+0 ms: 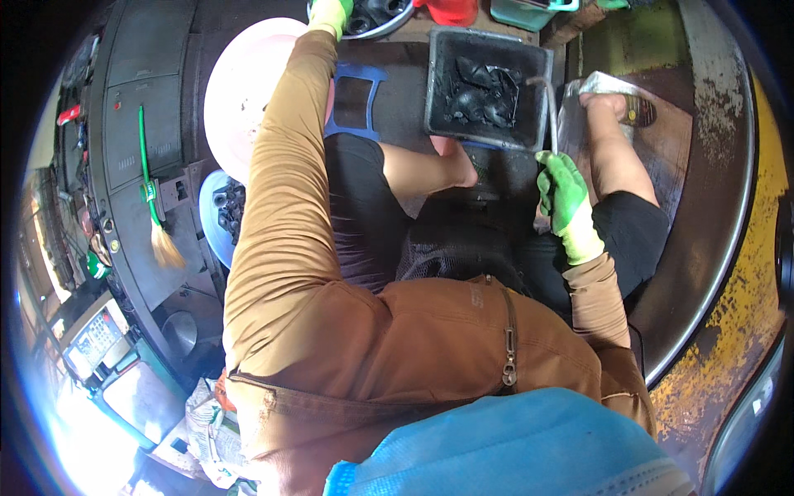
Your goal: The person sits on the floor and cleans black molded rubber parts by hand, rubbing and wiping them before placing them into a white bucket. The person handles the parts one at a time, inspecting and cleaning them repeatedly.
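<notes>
My left hand (331, 15), in a yellow-green glove, reaches to the top edge of the view, beside a round basin (376, 31) holding black moulded parts (364, 18). Its fingers are mostly cut off by that edge, so what they hold does not show. Closer in, my right hand (565, 192), gloved in green, is closed round a thin bent metal rod (552, 116). The rod rises from the fist and bends left at its tip, near the right side of a black rectangular tub (536, 66). Black pieces (488, 93) lie inside that tub.
A large pale pink basin (240, 91) stands left under my left arm, with a blue basin (217, 240) of black parts below it. A blue plastic stool (364, 74), a red container (451, 11) and a teal container (525, 13) are ahead. Worn yellow metal (711, 388) lies right.
</notes>
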`<state>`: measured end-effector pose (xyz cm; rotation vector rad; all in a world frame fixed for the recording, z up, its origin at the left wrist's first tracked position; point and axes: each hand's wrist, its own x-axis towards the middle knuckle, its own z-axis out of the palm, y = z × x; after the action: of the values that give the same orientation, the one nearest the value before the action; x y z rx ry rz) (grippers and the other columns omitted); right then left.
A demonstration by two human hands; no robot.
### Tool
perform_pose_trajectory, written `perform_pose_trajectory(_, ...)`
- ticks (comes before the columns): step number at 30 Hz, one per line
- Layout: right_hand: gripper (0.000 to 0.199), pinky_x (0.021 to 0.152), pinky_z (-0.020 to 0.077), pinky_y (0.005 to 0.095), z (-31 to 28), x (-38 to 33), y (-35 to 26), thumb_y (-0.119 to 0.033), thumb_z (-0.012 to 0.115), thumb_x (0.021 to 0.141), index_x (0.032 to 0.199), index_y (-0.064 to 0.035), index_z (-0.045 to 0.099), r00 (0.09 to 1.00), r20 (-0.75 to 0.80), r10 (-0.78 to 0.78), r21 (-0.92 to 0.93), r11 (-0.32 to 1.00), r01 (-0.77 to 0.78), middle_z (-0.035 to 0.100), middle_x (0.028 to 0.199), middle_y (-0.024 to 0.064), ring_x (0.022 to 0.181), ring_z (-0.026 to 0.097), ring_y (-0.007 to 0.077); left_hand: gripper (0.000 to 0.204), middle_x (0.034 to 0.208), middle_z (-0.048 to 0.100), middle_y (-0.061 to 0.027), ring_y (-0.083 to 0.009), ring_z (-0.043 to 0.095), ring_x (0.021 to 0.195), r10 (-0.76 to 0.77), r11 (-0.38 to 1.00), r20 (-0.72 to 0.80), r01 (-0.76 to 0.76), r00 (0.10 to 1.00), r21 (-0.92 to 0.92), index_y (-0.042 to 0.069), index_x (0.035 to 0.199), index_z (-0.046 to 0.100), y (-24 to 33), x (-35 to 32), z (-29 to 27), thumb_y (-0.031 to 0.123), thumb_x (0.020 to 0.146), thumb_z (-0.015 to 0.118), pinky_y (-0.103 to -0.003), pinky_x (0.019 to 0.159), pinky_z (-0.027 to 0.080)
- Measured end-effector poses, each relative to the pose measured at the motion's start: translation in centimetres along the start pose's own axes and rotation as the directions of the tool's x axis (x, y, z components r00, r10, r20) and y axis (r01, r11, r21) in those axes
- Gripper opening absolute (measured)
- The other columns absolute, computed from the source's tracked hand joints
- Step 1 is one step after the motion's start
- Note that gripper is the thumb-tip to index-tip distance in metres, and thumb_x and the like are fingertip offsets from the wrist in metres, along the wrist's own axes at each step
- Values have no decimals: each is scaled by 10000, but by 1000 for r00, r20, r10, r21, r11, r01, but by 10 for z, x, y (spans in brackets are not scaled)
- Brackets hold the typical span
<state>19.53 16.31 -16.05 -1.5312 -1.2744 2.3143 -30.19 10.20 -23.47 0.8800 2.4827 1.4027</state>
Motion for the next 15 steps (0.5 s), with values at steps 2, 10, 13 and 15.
perform_pose_trajectory(2, 174, 402, 248, 197, 2, 16, 8, -226, 527, 950, 1051, -110, 608, 999, -5, -48, -116, 992, 47, 478, 642, -59, 448, 340, 32, 543, 1165, 624, -158, -316, 574, 1111, 21, 981, -81, -36, 997, -189, 41, 1282, 537, -12, -9, -5, 274, 819, 698, -392, 999, 417)
perform_pose_trajectory(10, 315, 783, 487, 507, 7, 51, 21, -246, 501, 896, 1124, -46, 585, 905, 91, -415, -939, 266, 216, 644, 965, 262, 892, 616, 451, 162, 894, 705, -156, -292, 683, 913, 18, 697, -13, -3, 1000, 717, 111, 949, 677, -61, -53, 1, 144, 832, 570, -404, 824, 491)
perform_pose_trajectory(13, 330, 790, 494, 494, 12, 54, 22, -246, 505, 890, 1128, -34, 588, 901, 131, -414, -948, 214, 236, 647, 987, 259, 900, 621, 440, 196, 946, 706, -113, -275, 682, 919, -15, 545, 57, -39, 998, 837, 113, 984, 694, -42, -59, 4, 161, 837, 574, -402, 788, 510)
perform_pose_trajectory(15, 333, 794, 495, 491, 15, 53, 24, -245, 505, 891, 1127, -25, 589, 866, 144, -478, -947, 187, 261, 649, 985, 256, 900, 622, 437, 200, 973, 703, -91, -264, 679, 928, -95, 259, 245, -214, 965, 942, 115, 978, 708, -25, -73, 7, 173, 838, 578, -401, 787, 516)
